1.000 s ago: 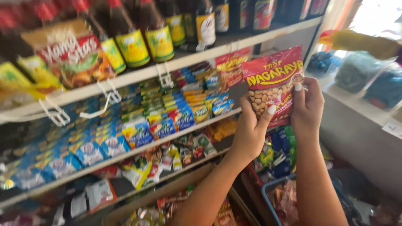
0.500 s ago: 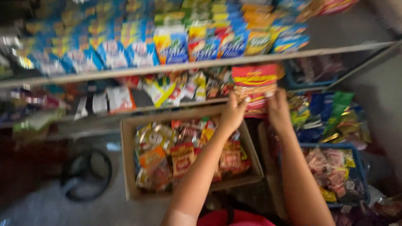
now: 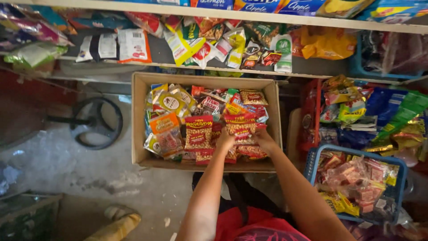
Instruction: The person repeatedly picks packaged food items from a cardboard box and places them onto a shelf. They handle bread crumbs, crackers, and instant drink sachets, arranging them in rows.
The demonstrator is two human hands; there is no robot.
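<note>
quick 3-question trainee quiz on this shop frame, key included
1. True or false: both hands grip the same red peanut packet.
2. Where is that packet? A) top shelf B) over the cardboard box C) in the blue basket
3. Which side of the box does the blue basket sit on, as seen in the head view?

Key:
1. True: left hand and right hand both hold it.
2. B
3. Right.
</note>
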